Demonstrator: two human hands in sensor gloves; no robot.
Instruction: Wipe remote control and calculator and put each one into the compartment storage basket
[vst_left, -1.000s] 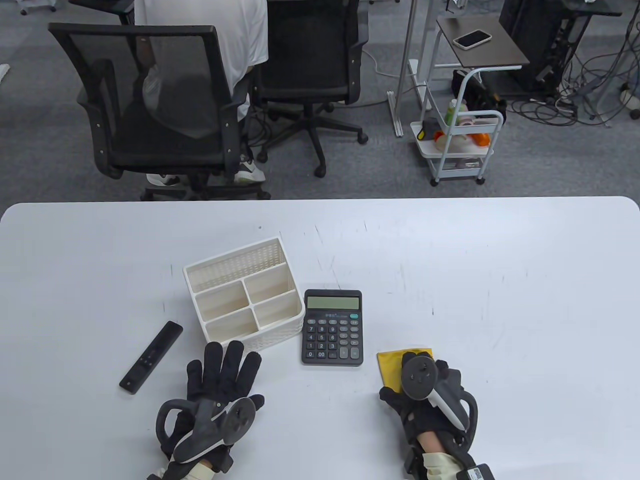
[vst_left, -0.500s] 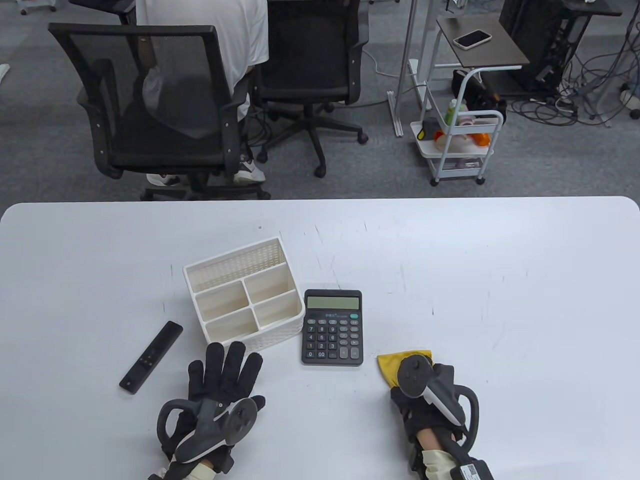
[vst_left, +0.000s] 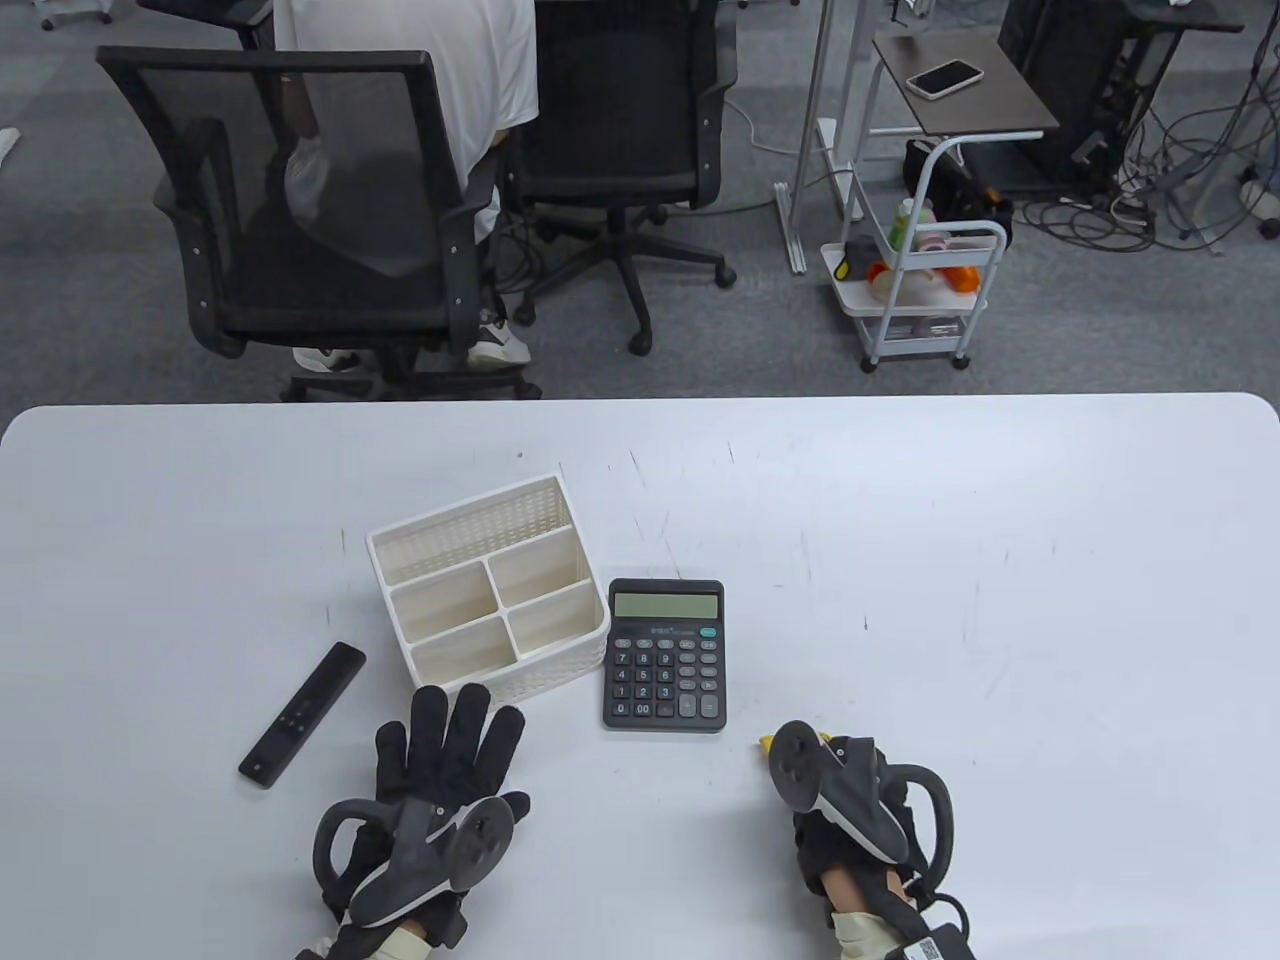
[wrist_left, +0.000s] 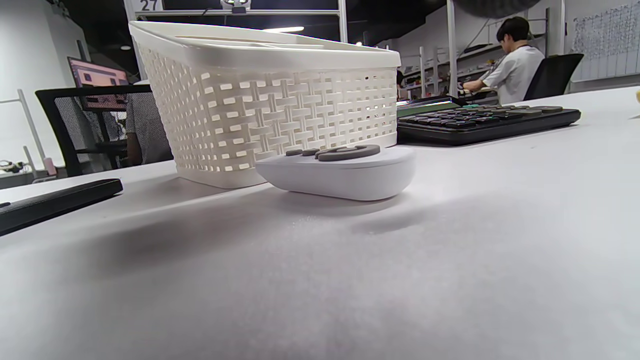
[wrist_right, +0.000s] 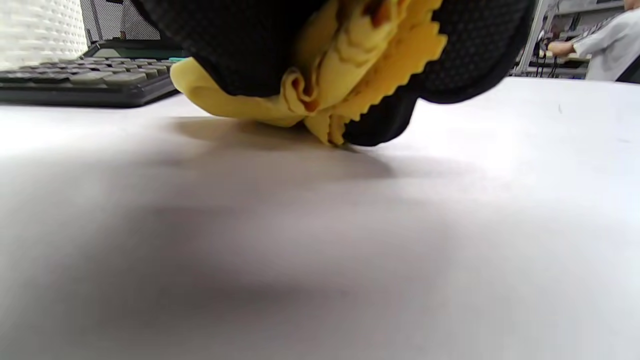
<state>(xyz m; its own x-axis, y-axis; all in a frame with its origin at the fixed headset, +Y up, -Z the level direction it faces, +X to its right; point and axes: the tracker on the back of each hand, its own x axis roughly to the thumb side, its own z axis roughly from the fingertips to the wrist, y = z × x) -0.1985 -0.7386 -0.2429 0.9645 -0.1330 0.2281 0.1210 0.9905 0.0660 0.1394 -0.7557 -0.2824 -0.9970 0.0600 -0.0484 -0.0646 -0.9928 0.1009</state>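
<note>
The black remote control (vst_left: 303, 713) (wrist_left: 55, 202) lies left of the white compartment basket (vst_left: 470, 520) (wrist_left: 280, 110). Right of the basket, the dark calculator (vst_left: 665, 655) (wrist_left: 485, 120) (wrist_right: 85, 82) lies face up. My left hand (vst_left: 452, 730) rests flat on the table with fingers spread, just in front of the basket, holding nothing. My right hand (vst_left: 840, 790) (wrist_right: 240, 45) is below and right of the calculator. It grips a bunched yellow cloth (vst_left: 765, 744) (wrist_right: 340, 70), whose lowest fold touches the table. In the table view the tracker hides most of the cloth.
In the left wrist view a white rounded object with grey buttons (wrist_left: 340, 170) lies in front of the basket; my left hand covers that spot in the table view. Beyond the table's far edge (vst_left: 640, 400) stand office chairs (vst_left: 300, 200), a seated person and a white cart (vst_left: 920, 290).
My right hand has curled round the cloth, bunching what lay flat, and drawn it back toward the near edge. The left hand, remote, calculator and basket have not moved.
</note>
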